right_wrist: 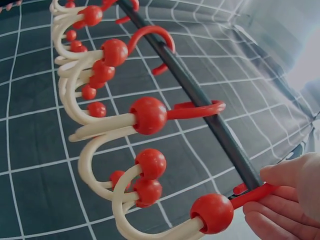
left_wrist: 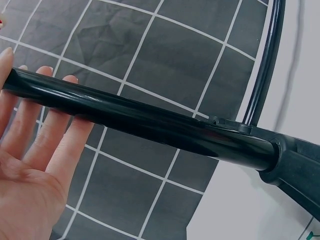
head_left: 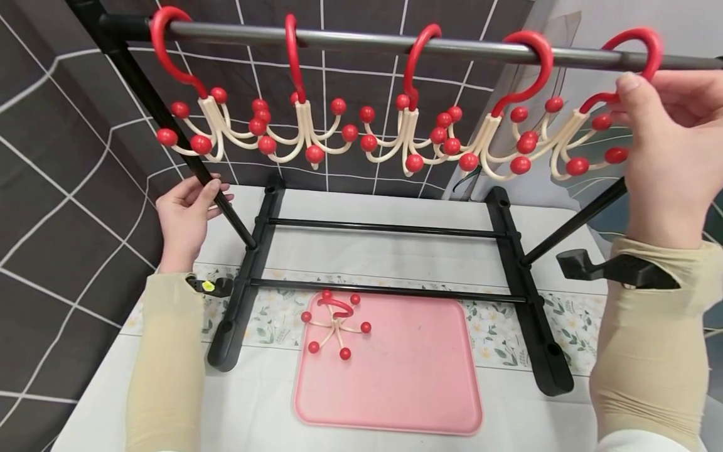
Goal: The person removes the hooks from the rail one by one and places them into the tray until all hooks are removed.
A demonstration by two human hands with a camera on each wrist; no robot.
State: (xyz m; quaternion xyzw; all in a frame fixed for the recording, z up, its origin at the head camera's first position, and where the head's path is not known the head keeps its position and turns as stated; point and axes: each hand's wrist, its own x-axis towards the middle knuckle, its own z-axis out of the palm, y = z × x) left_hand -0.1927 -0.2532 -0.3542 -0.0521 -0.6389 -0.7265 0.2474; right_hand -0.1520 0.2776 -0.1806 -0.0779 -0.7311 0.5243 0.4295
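From where I stand, the person's right hand is up at the right end of the rail, thumb and fingers pinching the red hook of the last hanger. That hook passes over the rail; I cannot tell whether the rail bears its weight. The hanger tilts, its cream arms and red balls spreading below to the left of the hand.

The left hand grasps the rack's left post, thumb on one side and fingers behind.

Four more hangers hang by their hooks in a row along the rail, their outer balls close to one another. A sixth hanger is on the pink tray, at its back left corner, hook uppermost. The tray sits on the white table, its back edge by the front crossbar, between the rack's black feet. A floral strip runs across the table; a dark gridded sheet covers the back and left.
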